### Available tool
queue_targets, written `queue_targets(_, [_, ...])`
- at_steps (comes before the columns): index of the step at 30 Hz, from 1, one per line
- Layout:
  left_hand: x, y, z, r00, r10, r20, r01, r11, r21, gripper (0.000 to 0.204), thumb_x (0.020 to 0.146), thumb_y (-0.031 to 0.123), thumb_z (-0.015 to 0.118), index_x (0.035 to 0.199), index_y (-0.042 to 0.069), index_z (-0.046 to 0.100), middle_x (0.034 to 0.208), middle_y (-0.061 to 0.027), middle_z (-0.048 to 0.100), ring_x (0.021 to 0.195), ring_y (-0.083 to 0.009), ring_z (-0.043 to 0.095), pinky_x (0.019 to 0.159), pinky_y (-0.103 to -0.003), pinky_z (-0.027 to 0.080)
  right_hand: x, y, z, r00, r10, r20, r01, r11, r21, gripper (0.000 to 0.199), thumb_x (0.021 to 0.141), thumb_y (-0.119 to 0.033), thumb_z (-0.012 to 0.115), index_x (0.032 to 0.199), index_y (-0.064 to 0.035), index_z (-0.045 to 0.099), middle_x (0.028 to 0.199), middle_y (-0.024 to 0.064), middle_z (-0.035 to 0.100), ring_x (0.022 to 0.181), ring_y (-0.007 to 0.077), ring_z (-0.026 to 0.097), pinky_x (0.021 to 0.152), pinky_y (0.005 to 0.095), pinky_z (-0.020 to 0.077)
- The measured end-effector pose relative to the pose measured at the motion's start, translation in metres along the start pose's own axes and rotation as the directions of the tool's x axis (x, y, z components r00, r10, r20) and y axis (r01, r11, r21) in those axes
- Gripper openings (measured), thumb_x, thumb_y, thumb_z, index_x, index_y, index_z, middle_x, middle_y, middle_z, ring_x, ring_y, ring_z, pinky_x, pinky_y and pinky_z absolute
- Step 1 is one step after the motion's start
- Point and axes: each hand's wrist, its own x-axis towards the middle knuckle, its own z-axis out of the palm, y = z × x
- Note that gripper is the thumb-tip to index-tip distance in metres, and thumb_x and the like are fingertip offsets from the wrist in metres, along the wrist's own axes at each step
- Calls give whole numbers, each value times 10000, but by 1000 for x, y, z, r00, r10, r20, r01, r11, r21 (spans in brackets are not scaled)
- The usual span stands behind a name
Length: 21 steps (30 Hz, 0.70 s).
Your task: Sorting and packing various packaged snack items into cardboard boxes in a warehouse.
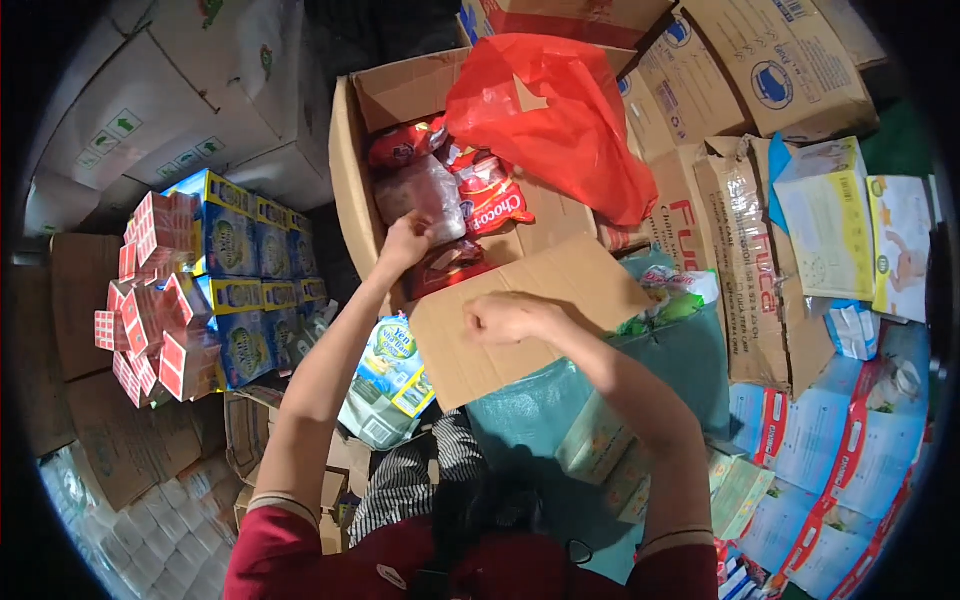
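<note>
An open cardboard box (pixel 352 180) stands in front of me with several red snack packets (pixel 490 190) inside. My left hand (pixel 408 240) reaches into it, its fingers closed at the lower edge of a clear plastic pack (pixel 415 195). This pack lies among the red packets, and what it contains is hard to make out. Over the box's near flap (pixel 560 290), my right hand (pixel 497 318) is curled closed; whatever its fingers hold, if anything, is hidden. A red plastic bag (pixel 550 110) drapes across the box's far right side.
At left are stacked blue-green packages (pixel 235 240) and red-white small boxes (pixel 160 230), with large white cartons (pixel 150 110) behind. A teal plastic sack (pixel 530 410) bulges below the flap. Brown cartons (pixel 740 70) and blue-red packs (pixel 810 430) line the right side.
</note>
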Motion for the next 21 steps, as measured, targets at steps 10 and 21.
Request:
queue_targets(10, [51,-157,88,704,-167,690,-374,739,561,535,660,289,666,1123,52,540,1060,-220,571,985,-329,563,829,-400,458,32,35,25,661,7,-750,-204,964,-171,165,820,-197,482,896,-51,479,681,167,586,562,329,595,486,457,466])
queue_targets(21, [54,-167,120,798,-205,567,-377,563,735,443,807,214,492,1193,25,386,1090,-216,540,990,-289,571,791,-372,481,32,51,16,735,94,-672,-166,985,-43,172,795,-174,512,908,-50,478,667,132,590,588,320,599,523,457,463])
